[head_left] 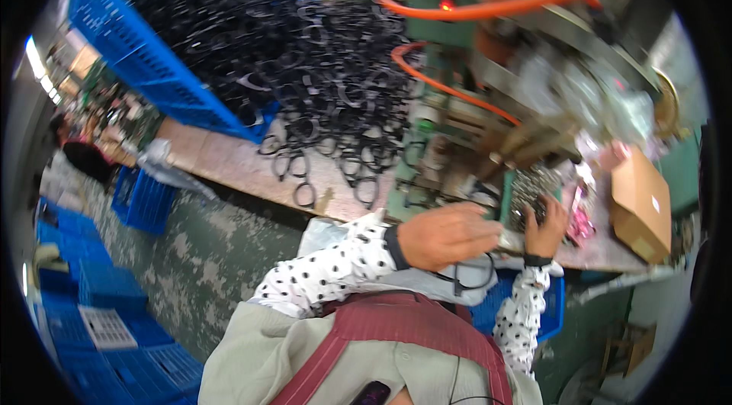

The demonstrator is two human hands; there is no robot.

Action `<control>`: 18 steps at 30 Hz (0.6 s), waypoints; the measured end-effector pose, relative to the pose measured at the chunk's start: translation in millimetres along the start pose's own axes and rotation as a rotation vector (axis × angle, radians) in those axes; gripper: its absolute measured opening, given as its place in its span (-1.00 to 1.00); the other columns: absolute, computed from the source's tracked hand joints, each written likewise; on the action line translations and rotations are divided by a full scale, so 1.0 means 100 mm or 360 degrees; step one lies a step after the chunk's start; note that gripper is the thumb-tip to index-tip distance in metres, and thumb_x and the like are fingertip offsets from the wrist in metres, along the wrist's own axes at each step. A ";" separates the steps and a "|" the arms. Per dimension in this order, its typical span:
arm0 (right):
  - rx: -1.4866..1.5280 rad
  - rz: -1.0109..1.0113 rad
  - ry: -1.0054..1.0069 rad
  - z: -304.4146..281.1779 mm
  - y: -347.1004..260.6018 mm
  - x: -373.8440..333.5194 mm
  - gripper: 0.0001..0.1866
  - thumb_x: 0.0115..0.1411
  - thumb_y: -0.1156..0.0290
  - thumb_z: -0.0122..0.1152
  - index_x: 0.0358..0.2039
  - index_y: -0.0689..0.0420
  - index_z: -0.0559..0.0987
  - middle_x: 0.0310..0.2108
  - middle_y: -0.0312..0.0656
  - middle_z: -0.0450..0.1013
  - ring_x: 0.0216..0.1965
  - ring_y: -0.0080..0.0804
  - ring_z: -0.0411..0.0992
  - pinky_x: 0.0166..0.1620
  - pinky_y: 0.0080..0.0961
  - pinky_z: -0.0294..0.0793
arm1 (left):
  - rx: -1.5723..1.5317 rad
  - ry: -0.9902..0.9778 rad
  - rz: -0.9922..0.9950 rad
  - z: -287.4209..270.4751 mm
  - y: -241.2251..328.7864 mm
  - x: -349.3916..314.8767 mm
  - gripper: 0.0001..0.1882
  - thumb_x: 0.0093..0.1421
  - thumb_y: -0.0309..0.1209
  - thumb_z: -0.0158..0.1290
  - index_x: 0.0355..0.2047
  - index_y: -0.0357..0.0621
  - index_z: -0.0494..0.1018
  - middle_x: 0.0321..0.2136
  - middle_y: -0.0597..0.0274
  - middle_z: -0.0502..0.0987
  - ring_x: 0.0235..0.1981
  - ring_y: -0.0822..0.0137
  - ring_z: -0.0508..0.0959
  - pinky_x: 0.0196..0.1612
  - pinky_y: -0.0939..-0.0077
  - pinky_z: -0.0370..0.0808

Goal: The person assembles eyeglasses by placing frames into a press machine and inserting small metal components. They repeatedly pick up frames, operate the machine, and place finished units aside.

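Note:
My left hand [446,237] is closed above the front of the bench, its fingers bent together. A black ring-handled piece [476,277], like a scissor handle, hangs below the fingers and seems held in them; the grip itself is partly hidden. My right hand [547,231] reaches into a green tray [506,199] of small metal parts [534,182]. Its thumb and fingers are apart, with the tips among the parts. A large heap of similar black ring-handled pieces [335,85] covers the bench to the left.
A tilted blue crate [145,62] spills the heap onto the bench [221,161]. Orange hoses [488,4] loop over a machine [457,149]. A cardboard box [640,203] stands right, beside pink packets [581,226]. Blue crates [114,283] stack at left. Another person [88,153] sits far left.

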State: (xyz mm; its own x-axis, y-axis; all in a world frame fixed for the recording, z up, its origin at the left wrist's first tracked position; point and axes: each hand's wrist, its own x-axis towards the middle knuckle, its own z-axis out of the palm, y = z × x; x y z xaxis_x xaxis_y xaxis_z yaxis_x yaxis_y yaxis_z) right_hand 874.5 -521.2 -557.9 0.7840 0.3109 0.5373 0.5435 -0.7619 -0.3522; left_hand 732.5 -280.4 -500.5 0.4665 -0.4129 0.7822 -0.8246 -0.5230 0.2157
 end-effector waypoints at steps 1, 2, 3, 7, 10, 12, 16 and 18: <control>-0.0089 -0.0009 0.0009 0.07 0.02 -0.03 -0.65 -0.05 0.41 0.34 -0.20 0.16 0.54 -0.05 -0.04 0.43 0.00 -0.02 0.32 0.07 -0.16 0.27 | -0.0109 0.0039 0.0040 -0.04 -0.01 0.04 -0.61 0.15 -0.54 -0.01 0.02 -0.33 0.38 -0.01 -0.12 0.44 -0.09 0.00 0.49 0.07 0.01 0.41; -0.0142 -0.0063 0.0039 0.18 0.21 -0.09 -0.68 -0.05 0.43 0.33 -0.22 0.15 0.55 -0.07 -0.01 0.44 -0.01 0.01 0.33 0.07 -0.14 0.26 | -0.0060 0.0177 0.0079 0.08 -0.03 0.00 -0.64 0.15 -0.53 -0.02 -0.02 -0.36 0.38 -0.04 -0.14 0.44 -0.11 -0.03 0.49 0.04 -0.02 0.41; -0.0136 -0.0085 0.0081 0.27 0.36 -0.12 -0.74 -0.02 0.44 0.31 -0.26 0.16 0.58 -0.10 0.01 0.46 -0.02 0.01 0.35 0.07 -0.13 0.28 | -0.0021 0.0205 0.0165 0.09 -0.04 0.00 -0.67 0.16 -0.50 -0.03 -0.06 -0.34 0.40 -0.05 -0.12 0.45 -0.11 -0.05 0.48 0.04 -0.03 0.40; 0.0041 -0.0055 0.0111 0.05 0.62 -0.27 -0.77 0.19 0.43 0.17 -0.18 0.27 0.58 -0.17 0.04 0.50 -0.15 -0.08 0.45 -0.08 -0.31 0.45 | -0.0280 0.0452 0.0313 0.12 -0.01 0.15 -0.77 0.23 -0.52 -0.16 -0.18 -0.37 0.42 -0.20 -0.06 0.46 -0.26 -0.01 0.49 -0.10 -0.02 0.44; -0.0052 0.0090 -0.0056 -0.03 0.42 -0.22 -0.52 0.19 0.35 0.23 0.11 0.20 0.42 -0.09 -0.01 0.51 -0.23 -0.09 0.49 -0.17 -0.34 0.52 | -0.0150 0.0616 0.0241 0.25 0.02 0.11 -0.84 0.20 -0.47 -0.09 -0.25 -0.26 0.42 -0.24 0.04 0.44 -0.30 0.02 0.46 -0.10 0.00 0.42; -0.0095 0.0084 -0.0011 0.01 0.43 -0.19 -0.53 0.19 0.35 0.23 0.09 0.20 0.43 -0.10 -0.01 0.51 -0.24 -0.10 0.49 -0.17 -0.35 0.52 | -0.0138 0.0659 0.0231 0.34 -0.02 0.06 -0.84 0.20 -0.46 -0.09 -0.24 -0.22 0.43 -0.23 0.07 0.44 -0.29 0.06 0.47 -0.09 -0.01 0.40; -0.0031 0.0139 0.0093 0.02 0.41 -0.15 -0.55 0.18 0.35 0.24 0.07 0.21 0.44 -0.11 -0.01 0.51 -0.25 -0.11 0.49 -0.17 -0.35 0.52 | 0.0195 0.0785 0.0145 0.06 -0.09 -0.33 -0.62 0.34 -0.09 -0.17 -0.15 -0.11 0.47 -0.14 0.12 0.44 -0.19 0.12 0.43 -0.08 0.06 0.35; -0.0016 0.0163 0.0129 0.03 0.39 -0.15 -0.56 0.18 0.35 0.24 0.06 0.21 0.45 -0.12 -0.01 0.51 -0.25 -0.12 0.49 -0.18 -0.36 0.52 | 0.0504 0.0855 -0.0216 0.06 -0.26 -0.67 -0.60 0.31 -0.07 -0.08 -0.13 -0.16 0.46 -0.18 0.13 0.42 -0.29 0.13 0.42 -0.29 0.16 0.33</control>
State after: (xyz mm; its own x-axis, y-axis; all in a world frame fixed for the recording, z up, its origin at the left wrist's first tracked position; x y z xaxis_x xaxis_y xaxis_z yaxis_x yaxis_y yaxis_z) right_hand 884.8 -553.9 -582.5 0.8082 0.1843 0.5594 0.4584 -0.7931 -0.4011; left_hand 724.5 -243.1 -562.0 0.2666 0.0608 0.9619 -0.5965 -0.7735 0.2142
